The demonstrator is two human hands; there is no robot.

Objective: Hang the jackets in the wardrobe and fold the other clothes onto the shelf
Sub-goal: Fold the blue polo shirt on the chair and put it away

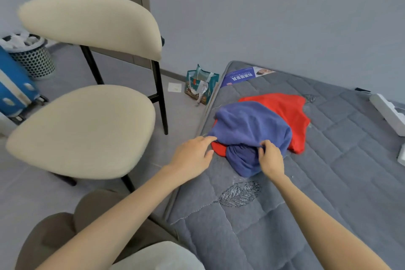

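While both arms reach in from the near side, the blue garment (252,125) sits bunched on the grey quilted mattress (328,171), close to its left edge and nearer the far left corner than the near end. It's a crumpled heap with no clear collar or hem showing. Its long axis runs across the mattress, from the left edge toward the middle, and a rolled lobe pokes out from under the front fold, pointing back at the person.

It lies on top of the red garment (289,112). That one is spread flatter, with its long axis running from the far end toward the near end. Red shows beyond the blue on the right and far sides, plus a small tab under the blue's left front.

The right hand (270,160) has curled fingers pinching the blue garment's front fold, just above the lobe. The left hand (192,155) is loosely spread and holds nothing. Its index fingertip touches the blue garment's left corner at the mattress's left edge.

A printed label (243,75) lies at the far left corner and a white box (390,114) by the right side. On the floor to the left are a cream chair (83,129), a teal paper bag (200,86) against the mattress, a blue suitcase (13,87) and a mesh bin (35,59).
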